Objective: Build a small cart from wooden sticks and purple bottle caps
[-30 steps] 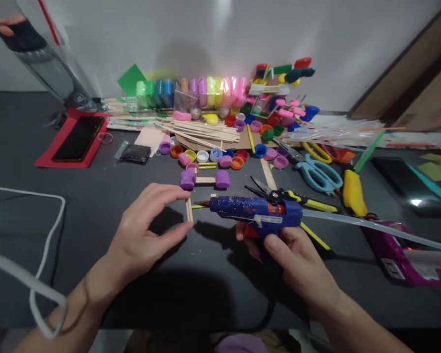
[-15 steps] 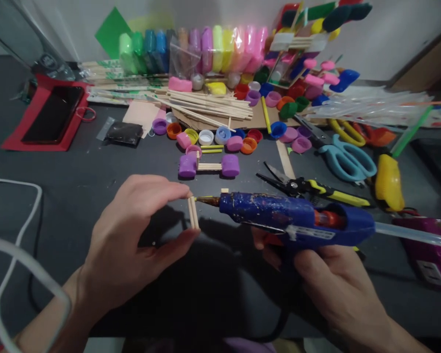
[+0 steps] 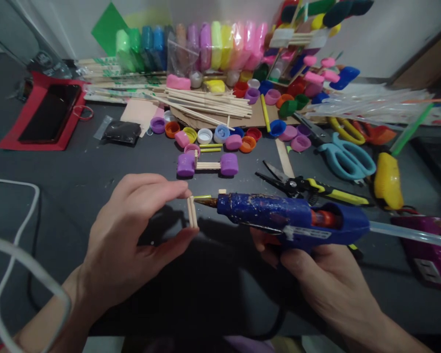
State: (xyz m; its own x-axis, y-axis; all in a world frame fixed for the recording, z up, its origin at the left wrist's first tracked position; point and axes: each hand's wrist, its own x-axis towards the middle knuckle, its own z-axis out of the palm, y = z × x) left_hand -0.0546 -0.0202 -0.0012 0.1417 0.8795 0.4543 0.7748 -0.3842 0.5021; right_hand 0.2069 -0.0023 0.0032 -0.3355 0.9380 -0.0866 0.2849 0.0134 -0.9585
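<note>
Between thumb and fingertips, my left hand [image 3: 135, 240] pinches a short bundle of wooden sticks [image 3: 192, 213] by its two ends. My right hand [image 3: 327, 274] is wrapped round the handle of a blue glue gun [image 3: 268, 211], whose brass nozzle points left and sits at the upper end of the bundle. A clear glue stick [image 3: 407, 231] juts from the gun's back. Just beyond, on the dark table, lies a small piece made of wooden sticks [image 3: 208, 165] with a purple block [image 3: 185, 165] at each end. A short yellow-green stick shows behind the nozzle.
Several coloured caps [image 3: 205, 136] and loose wooden sticks [image 3: 209, 105] lie farther back. At right are pliers [image 3: 294, 186], blue-handled scissors [image 3: 349, 157] and a yellow lump [image 3: 388, 181]. A phone [image 3: 49, 113] rests on red sheet at left, near a white cable [image 3: 25, 260].
The glue gun and my right hand have shifted slightly left. My left hand still pinches the stick bundle, nearly unmoved; the whole view has drifted a little.
</note>
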